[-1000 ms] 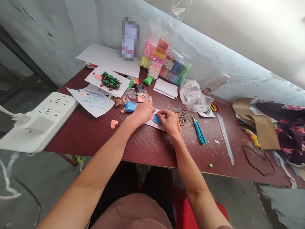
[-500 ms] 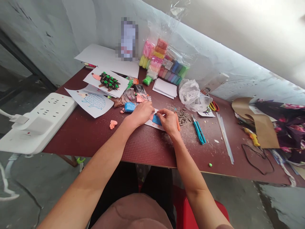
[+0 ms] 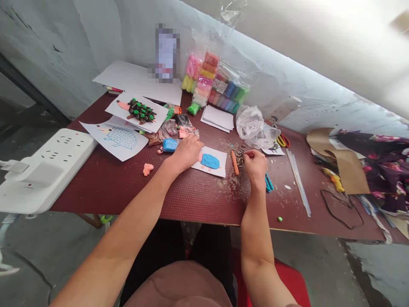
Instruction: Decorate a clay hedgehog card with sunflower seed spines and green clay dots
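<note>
Crowding the table (image 3: 198,198) at 3 o'clock off the card (image 3: 223,163): orange stick (image 3: 234,163), seeds (image 3: 238,154). Blue oval (image 3: 210,161) runs roughly 9-to-3, pink end (image 3: 200,157) at 9. Left hand (image 3: 188,152) there, right hand (image 3: 256,165) by seeds, can't tell if fingers grip.

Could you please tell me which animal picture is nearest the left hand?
The card with a solid blue body, at the left hand; the line drawing and green-dotted picture lie farther away.
</note>
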{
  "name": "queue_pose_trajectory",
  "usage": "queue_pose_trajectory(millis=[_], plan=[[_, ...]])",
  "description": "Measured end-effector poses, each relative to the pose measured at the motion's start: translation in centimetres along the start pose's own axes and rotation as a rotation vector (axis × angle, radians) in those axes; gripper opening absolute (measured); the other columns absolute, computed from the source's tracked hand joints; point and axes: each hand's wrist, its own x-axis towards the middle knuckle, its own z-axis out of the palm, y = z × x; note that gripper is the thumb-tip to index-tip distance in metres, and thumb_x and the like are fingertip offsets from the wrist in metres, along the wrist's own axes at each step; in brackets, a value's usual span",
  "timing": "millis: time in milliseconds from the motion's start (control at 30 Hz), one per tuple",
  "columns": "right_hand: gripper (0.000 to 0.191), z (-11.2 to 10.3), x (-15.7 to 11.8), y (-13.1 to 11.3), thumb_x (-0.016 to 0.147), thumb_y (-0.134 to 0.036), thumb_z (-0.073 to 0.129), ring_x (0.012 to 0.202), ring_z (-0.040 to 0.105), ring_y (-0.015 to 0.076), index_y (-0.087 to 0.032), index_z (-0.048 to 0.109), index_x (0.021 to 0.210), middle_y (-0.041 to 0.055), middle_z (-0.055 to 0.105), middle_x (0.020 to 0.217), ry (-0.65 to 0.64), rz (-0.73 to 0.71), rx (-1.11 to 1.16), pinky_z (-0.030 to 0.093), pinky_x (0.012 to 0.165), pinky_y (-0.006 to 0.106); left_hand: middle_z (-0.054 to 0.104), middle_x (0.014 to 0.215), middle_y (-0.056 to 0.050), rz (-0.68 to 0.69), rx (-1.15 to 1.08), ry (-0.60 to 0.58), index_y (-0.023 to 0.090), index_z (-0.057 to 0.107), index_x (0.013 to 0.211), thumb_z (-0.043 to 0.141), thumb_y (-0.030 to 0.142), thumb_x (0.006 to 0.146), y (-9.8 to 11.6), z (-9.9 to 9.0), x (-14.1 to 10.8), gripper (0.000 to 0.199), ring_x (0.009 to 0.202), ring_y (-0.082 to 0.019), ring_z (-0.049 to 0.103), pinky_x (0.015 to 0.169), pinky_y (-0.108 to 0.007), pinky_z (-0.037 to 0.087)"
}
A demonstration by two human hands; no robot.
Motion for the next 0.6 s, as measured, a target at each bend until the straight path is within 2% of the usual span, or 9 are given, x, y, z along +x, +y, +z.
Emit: queue_pose_trajectory(millis=[100,233,400,500,600], plan=[[0.028,-0.3,0.2,1.1,0.086,-0.021,0.060,0.095,0.073,0.0279,-0.018,0.083,0.100,0.0127,0.082,0.101,-0.091,0.023,-0.088,0.051,0.087,0.036,0.073,0.108,-0.016,0.011,0.004,-0.009,0.013,0.082,0.106,0.052,0.008,0.095,0.0,0.1,0.0,0.032,0.113,-0.029,0.064,0.100,-0.042,0.053],[0.030,0.4,0.0,0.5,0.087,-0.020,0.060,0.098,0.074,0.0269,-0.019,0.084,0.106,0.0114,0.082,0.103,-0.155,-0.008,-0.104,0.052,0.087,0.035,0.073,0.108,-0.016,0.027,0.002,-0.006,0.013,0.082,0.105,0.050,0.008,0.096,-0.1,0.1,-0.1,0.033,0.113,-0.029,0.063,0.100,-0.041,0.052],[0.030,1.3,0.0,-0.4,0.087,-0.022,0.062,0.096,0.074,0.0255,-0.019,0.082,0.108,0.0105,0.082,0.104,-0.155,-0.052,-0.024,0.053,0.088,0.035,0.072,0.108,-0.016,0.040,0.000,0.004,0.012,0.081,0.104,0.050,0.008,0.097,-0.2,0.1,-0.2,0.032,0.113,-0.029,0.063,0.100,-0.041,0.052],[0.033,1.0,0.1,-0.2,0.086,-0.022,0.061,0.096,0.074,0.0259,-0.017,0.081,0.111,0.0121,0.082,0.106,-0.085,-0.062,0.021,0.053,0.089,0.036,0.072,0.108,-0.016,0.043,-0.003,-0.005,0.013,0.081,0.103,0.050,0.008,0.097,-0.1,0.0,-0.3,0.033,0.113,-0.029,0.063,0.100,-0.041,0.052],[0.025,0.4,0.0,0.2,0.087,-0.026,0.061,0.089,0.073,0.0260,-0.016,0.082,0.097,0.0126,0.082,0.098,-0.055,-0.039,-0.019,0.051,0.082,0.035,0.072,0.107,-0.016,0.041,0.001,-0.014,0.012,0.081,0.103,0.050,0.008,0.097,0.0,-0.3,-0.3,0.032,0.114,-0.029,0.063,0.100,-0.041,0.053]])
